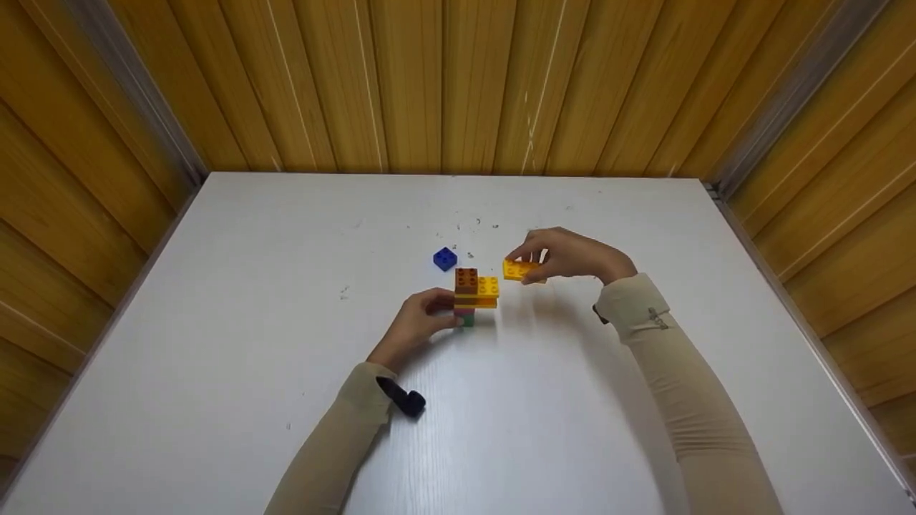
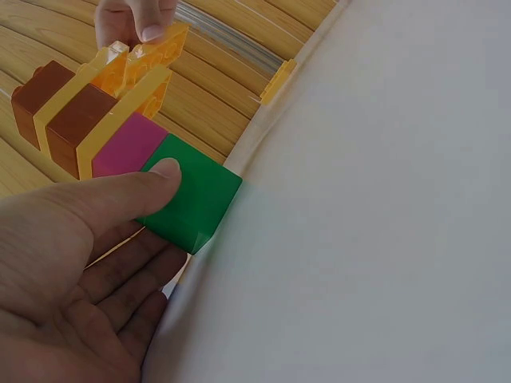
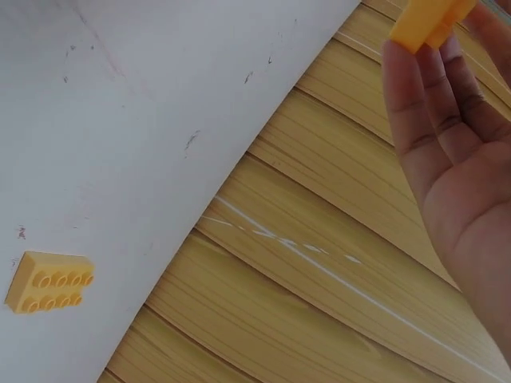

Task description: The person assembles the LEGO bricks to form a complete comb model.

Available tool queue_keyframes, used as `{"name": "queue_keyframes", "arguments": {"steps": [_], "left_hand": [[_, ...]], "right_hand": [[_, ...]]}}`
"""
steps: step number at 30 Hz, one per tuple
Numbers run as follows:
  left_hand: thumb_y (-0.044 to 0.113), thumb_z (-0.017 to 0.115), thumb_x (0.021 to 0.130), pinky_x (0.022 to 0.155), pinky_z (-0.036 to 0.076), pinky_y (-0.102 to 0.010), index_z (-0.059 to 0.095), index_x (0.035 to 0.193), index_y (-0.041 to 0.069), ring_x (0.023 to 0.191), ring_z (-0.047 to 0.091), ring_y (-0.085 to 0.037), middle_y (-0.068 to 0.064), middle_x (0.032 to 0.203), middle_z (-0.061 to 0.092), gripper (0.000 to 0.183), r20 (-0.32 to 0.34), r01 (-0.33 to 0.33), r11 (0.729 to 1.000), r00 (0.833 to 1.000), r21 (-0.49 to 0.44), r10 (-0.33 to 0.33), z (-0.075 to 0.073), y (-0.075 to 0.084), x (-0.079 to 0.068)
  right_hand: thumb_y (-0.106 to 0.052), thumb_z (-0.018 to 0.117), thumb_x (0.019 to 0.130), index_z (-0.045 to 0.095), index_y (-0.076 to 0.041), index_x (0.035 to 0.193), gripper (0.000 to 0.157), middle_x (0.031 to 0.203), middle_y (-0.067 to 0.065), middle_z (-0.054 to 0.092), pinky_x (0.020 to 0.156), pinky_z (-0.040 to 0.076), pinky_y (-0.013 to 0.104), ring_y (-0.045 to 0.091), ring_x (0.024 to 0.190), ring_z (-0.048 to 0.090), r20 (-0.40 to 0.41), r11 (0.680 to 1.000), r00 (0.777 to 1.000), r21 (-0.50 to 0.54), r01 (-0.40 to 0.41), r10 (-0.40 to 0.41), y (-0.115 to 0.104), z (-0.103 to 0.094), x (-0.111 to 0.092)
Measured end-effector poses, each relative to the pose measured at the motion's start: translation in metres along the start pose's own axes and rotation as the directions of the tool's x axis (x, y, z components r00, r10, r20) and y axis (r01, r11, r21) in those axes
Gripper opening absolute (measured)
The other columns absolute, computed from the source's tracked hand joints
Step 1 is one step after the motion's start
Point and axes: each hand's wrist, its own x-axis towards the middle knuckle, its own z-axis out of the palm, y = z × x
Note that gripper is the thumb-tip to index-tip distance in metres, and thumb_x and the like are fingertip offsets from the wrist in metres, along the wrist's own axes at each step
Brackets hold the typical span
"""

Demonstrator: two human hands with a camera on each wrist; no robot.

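Observation:
A stack of toy bricks (image 1: 466, 281) stands on the table, with green at the bottom, then magenta, then yellow and brown layers alternating up to a brown top. The yellow layers jut out to the right. My left hand (image 1: 424, 318) grips its base from the left; in the left wrist view the thumb lies on the green brick (image 2: 192, 195). To the right of the stack, my right hand (image 1: 572, 254) pinches a yellow brick (image 1: 514, 270) between thumb and fingers. In the right wrist view that brick (image 3: 423, 24) is partly cut off by the frame.
A blue brick (image 1: 445, 259) lies on the white table (image 1: 286, 250) just behind the stack. Another yellow brick (image 3: 52, 283) lies on the table in the right wrist view; I cannot make it out separately from above. Wood-patterned walls (image 1: 429, 86) bound the back and sides.

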Motion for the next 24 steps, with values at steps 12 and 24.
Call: {"name": "queue_keyframes", "arguments": {"steps": [12,24], "left_hand": [[0.013,0.076,0.081,0.107,0.043,-0.036,0.064,0.118,0.016,0.113,0.061,-0.018,-0.001,0.118,0.067,0.039,0.03,-0.047,0.999,0.998,-0.026,0.047,0.0,-0.002,0.001],[0.015,0.076,0.082,0.107,0.042,-0.037,0.064,0.119,0.016,0.112,0.061,-0.017,0.0,0.116,0.067,0.039,0.031,-0.043,0.999,0.999,-0.021,0.043,-0.002,-0.002,-0.001]], "right_hand": [[-0.024,0.076,0.083,0.068,-0.016,0.122,0.04,0.103,0.005,0.064,0.083,0.056,0.036,0.02,0.094,0.06,-0.012,1.0,1.0,0.008,0.021,-0.021,-0.014,-0.004,0.002],[-0.025,0.075,0.084,0.067,-0.017,0.123,0.041,0.105,0.005,0.064,0.085,0.056,0.035,0.02,0.096,0.061,0.006,0.999,0.999,-0.006,0.046,-0.046,-0.025,-0.005,0.009]]}}
